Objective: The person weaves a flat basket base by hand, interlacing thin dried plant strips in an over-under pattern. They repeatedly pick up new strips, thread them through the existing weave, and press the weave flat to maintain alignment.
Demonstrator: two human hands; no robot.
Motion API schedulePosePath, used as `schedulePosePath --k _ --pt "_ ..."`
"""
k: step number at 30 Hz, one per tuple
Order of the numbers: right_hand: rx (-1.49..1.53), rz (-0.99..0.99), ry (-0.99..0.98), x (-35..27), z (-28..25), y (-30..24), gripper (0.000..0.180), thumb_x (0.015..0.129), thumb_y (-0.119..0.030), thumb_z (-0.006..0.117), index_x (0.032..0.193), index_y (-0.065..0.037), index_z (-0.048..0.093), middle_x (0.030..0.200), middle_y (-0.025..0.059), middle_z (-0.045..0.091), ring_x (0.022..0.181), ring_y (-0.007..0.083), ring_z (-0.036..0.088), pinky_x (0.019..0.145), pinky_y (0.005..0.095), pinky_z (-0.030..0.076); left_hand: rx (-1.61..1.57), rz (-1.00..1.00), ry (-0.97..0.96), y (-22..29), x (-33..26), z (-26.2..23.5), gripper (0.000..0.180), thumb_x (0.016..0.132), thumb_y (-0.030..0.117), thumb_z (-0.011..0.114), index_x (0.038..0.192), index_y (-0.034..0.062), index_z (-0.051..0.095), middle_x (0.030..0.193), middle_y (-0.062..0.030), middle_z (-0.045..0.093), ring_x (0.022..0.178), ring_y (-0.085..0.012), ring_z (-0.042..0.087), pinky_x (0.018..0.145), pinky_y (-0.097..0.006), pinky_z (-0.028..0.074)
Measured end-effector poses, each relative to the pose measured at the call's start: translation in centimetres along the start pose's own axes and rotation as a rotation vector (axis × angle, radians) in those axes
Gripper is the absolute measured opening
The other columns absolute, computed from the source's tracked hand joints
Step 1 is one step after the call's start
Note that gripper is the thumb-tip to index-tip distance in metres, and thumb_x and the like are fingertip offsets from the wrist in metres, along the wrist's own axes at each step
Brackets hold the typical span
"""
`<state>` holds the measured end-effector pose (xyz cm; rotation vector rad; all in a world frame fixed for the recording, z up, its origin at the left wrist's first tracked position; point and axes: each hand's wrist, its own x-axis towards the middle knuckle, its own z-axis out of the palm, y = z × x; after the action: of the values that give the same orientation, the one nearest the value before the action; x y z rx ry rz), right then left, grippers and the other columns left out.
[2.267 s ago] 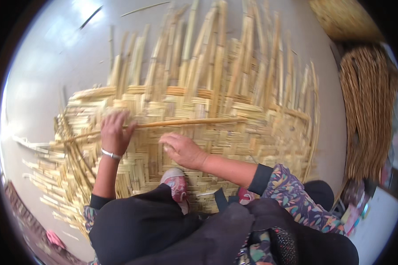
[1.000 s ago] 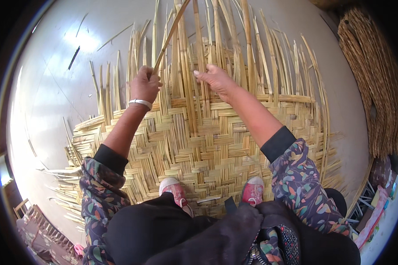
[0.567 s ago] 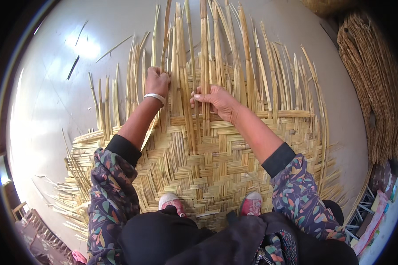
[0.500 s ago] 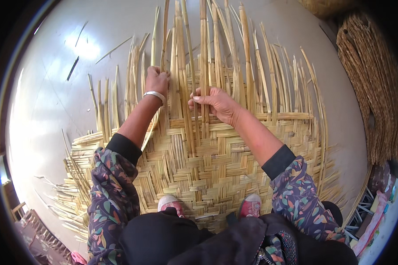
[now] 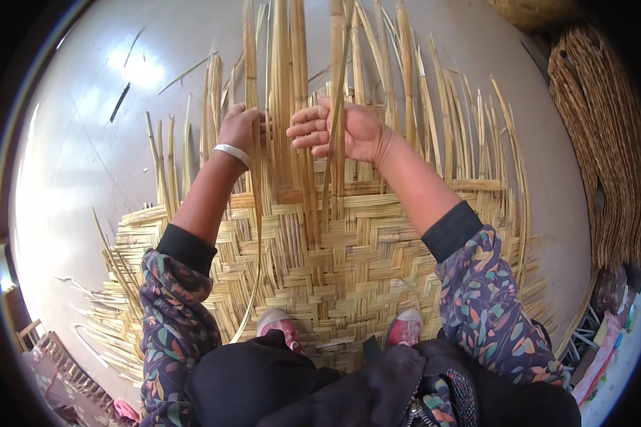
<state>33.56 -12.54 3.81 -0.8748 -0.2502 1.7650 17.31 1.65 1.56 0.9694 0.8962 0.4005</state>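
By the far edge of the woven mat, the left hand clasps a thin strip whose long axis runs toward the near edge, left of a shoe. Split reeds lie between the hands. Farther right, the right hand has fingers loosely extended leftward, a wider strip crossing its palm; the left hand is nearer the thin strip.

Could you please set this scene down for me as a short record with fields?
Work surface: pale woven mat, loose ends sticking out along its far edge
Left hand: curled around a thin strip that hangs over the mat
Right hand: open, fingers extended, an upright strip crossing before its palm
Left wrist: pale band
Footwear: red shoes
Far right: brown bundle
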Motion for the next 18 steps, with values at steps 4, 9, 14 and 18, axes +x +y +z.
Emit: schedulePosePath --k 4,9,14,18 --pt "-0.208 0.060 0.116 0.5 0.6 -0.1 0.041 0.096 -0.029 0.041 0.114 0.007 0.047 0.105 0.0230 0.059 0.093 0.0290 0.064 0.073 0.0380 0.058 0.083 0.043 -0.118 0.5 -1.2 0.2 0.014 0.092 0.018 0.046 0.094 0.0045 0.049 0.076 -0.0052 0.056 0.061 -0.0141 0.055 0.052 -0.027 0.047" --pt "-0.287 0.000 0.102 0.4 0.3 -0.5 0.034 0.090 -0.023 0.056 0.111 0.004 0.052 0.102 0.0186 0.062 0.092 0.0261 0.064 0.076 0.0354 0.057 0.129 0.014 -0.300 0.6 -1.3 -0.3 0.022 0.094 0.025 0.050 0.093 0.0042 0.055 0.074 -0.0006 0.054 0.062 -0.0094 0.051 0.055 -0.023 0.044" --pt "-0.254 -0.227 0.092 0.8 1.5 -0.8 0.036 0.086 -0.027 0.063 0.109 0.000 0.055 0.101 0.0111 0.063 0.088 0.0191 0.063 0.075 0.0287 0.053 0.363 0.023 -0.312 0.9 -1.3 -1.0 0.017 0.093 0.018 0.050 0.093 0.0039 0.059 0.076 0.0009 0.057 0.067 -0.0067 0.049 0.061 -0.021 0.042" --pt "-0.057 -0.325 0.033 2.3 2.3 -2.2 0.028 0.082 -0.028 0.067 0.094 -0.004 0.062 0.091 0.0067 0.065 0.077 0.0154 0.063 0.070 0.0262 0.052 0.472 0.176 -0.385 1.1 -1.6 -1.1 0.016 0.093 0.015 0.051 0.096 0.0022 0.060 0.079 0.0008 0.059 0.072 -0.0069 0.052 0.068 -0.022 0.043"
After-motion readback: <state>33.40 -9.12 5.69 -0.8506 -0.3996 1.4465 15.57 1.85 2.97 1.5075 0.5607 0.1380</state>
